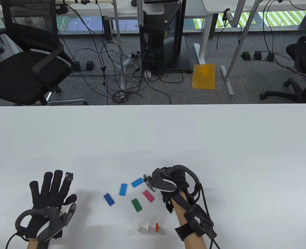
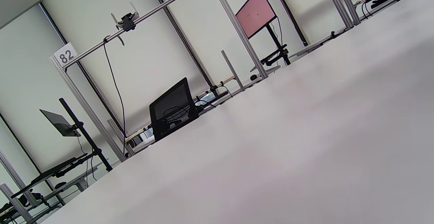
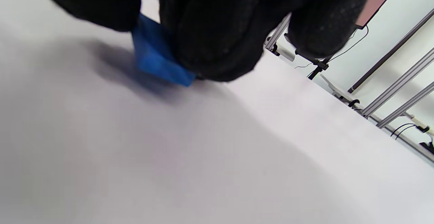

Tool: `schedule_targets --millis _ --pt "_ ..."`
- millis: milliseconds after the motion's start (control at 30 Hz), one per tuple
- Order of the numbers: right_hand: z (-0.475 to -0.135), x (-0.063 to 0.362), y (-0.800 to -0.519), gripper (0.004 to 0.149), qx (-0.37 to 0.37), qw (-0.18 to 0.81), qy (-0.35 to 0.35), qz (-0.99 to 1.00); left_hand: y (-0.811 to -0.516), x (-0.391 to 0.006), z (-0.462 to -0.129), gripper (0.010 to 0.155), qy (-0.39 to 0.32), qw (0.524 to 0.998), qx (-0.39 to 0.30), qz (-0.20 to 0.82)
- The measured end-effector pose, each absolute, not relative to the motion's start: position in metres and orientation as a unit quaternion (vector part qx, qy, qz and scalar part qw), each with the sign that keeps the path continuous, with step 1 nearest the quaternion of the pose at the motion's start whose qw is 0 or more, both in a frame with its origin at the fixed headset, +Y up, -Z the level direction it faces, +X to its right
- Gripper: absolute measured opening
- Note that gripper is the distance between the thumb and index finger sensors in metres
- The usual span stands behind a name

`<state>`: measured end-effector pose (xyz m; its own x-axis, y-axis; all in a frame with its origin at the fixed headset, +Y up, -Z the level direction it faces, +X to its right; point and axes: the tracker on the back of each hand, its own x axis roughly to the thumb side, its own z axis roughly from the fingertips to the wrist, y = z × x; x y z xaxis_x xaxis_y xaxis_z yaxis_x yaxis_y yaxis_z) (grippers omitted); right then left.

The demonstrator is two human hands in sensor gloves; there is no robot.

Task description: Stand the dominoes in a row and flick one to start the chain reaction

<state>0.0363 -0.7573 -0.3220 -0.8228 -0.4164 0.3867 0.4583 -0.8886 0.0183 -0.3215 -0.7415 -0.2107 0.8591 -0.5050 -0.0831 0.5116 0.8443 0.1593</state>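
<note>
Several dominoes lie flat on the white table (image 1: pixel 220 145): two blue ones (image 1: pixel 109 199) (image 1: pixel 123 189), a pink one (image 1: pixel 148 195) and a green one (image 1: pixel 136 204). Closer to me, two white dominoes (image 1: pixel 143 227) (image 1: pixel 151 226) and an orange one (image 1: pixel 157 227) stand upright side by side. My right hand (image 1: pixel 149 181) reaches left to a third blue domino (image 1: pixel 137 182). The right wrist view shows my right hand (image 3: pixel 149 20) pinching that blue domino (image 3: pixel 152 54) against the table between its curled fingers. My left hand (image 1: pixel 51 192) lies flat with its fingers spread, left of the dominoes and holding nothing.
Beyond the table's far edge are a black office chair (image 1: pixel 23 72), a computer tower (image 1: pixel 163 39), floor cables and an orange sheet (image 1: pixel 204 76). The left wrist view shows only bare table (image 2: pixel 288 149) and distant monitors on stands.
</note>
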Motion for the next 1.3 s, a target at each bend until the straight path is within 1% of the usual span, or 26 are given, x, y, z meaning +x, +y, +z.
schedule_targets --millis 67,133,233,400,500,633,767,867,1033,1100,1300 --pt "-0.315 0.046 -0.75 0.064 -0.176 0.175 -0.04 -0.968 -0.742 -0.322 -0.211 0.075 0.019 0.96 0.089 -0.263" --pt "-0.307 0.054 -0.741 0.058 -0.186 0.149 -0.025 -0.971 -0.742 -0.322 -0.211 0.075 0.019 0.961 0.091 -0.261" --pt "-0.287 0.069 -0.723 0.054 -0.191 0.144 0.006 -0.971 -0.742 -0.322 -0.211 0.075 0.02 0.961 0.092 -0.261" --pt "-0.253 0.088 -0.705 0.053 -0.204 0.137 0.043 -0.968 -0.742 -0.323 -0.211 0.075 0.022 0.961 0.092 -0.259" --pt "-0.234 0.095 -0.702 0.05 -0.224 0.124 0.059 -0.965 -0.743 -0.324 -0.211 0.075 0.024 0.961 0.089 -0.26" --pt "-0.21 0.098 -0.708 0.048 -0.246 0.126 0.077 -0.958 -0.742 -0.324 -0.21 0.075 0.026 0.961 0.087 -0.26" --pt "-0.192 0.092 -0.72 0.048 -0.284 0.15 0.065 -0.945 -0.742 -0.324 -0.21 0.075 0.027 0.961 0.085 -0.262" --pt "-0.186 0.085 -0.724 0.05 -0.292 0.171 0.057 -0.939 -0.742 -0.324 -0.21 0.075 0.026 0.961 0.083 -0.264" --pt "-0.18 0.081 -0.729 0.069 -0.305 0.164 0.046 -0.937 -0.74 -0.324 -0.21 0.075 0.023 0.962 0.088 -0.259" --pt "-0.178 0.08 -0.73 0.073 -0.315 0.157 0.042 -0.935 -0.74 -0.324 -0.21 0.075 0.024 0.961 0.09 -0.261" --pt "-0.173 0.072 -0.732 0.079 -0.338 0.156 0.044 -0.927 -0.739 -0.326 -0.209 0.075 0.027 0.962 0.093 -0.253"
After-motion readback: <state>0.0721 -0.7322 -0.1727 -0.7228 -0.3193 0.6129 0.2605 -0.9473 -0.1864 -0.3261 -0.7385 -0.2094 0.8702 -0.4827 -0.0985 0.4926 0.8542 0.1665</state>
